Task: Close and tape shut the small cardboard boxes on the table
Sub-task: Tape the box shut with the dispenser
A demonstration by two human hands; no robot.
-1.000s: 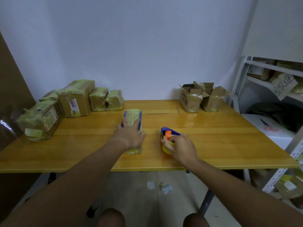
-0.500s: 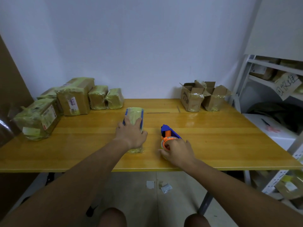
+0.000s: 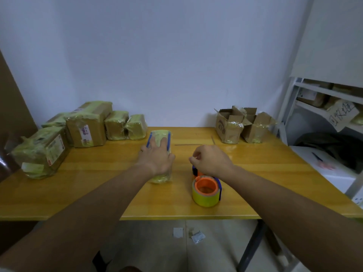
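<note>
1. Released since the earlier frame, the tape dispenser (image 3: 206,190) now stands alone on the table (image 3: 275,173); taping of this box seems finished.
2. Left hand (image 3: 157,160): fingers flat, pressing the taped box (image 3: 160,154) at table centre.
3. Right hand (image 3: 211,161): hovering above the dispenser, fingers loosely curled, holding nothing.
4. Open boxes (image 3: 241,125): far right, untaped.

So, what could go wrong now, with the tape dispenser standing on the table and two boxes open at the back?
1. The tape dispenser stands near the table front edge; a careless arm could knock it off.
2. The left hand only presses flat on the wrapped box, so it may slide.
3. The open boxes might be forgotten.
</note>
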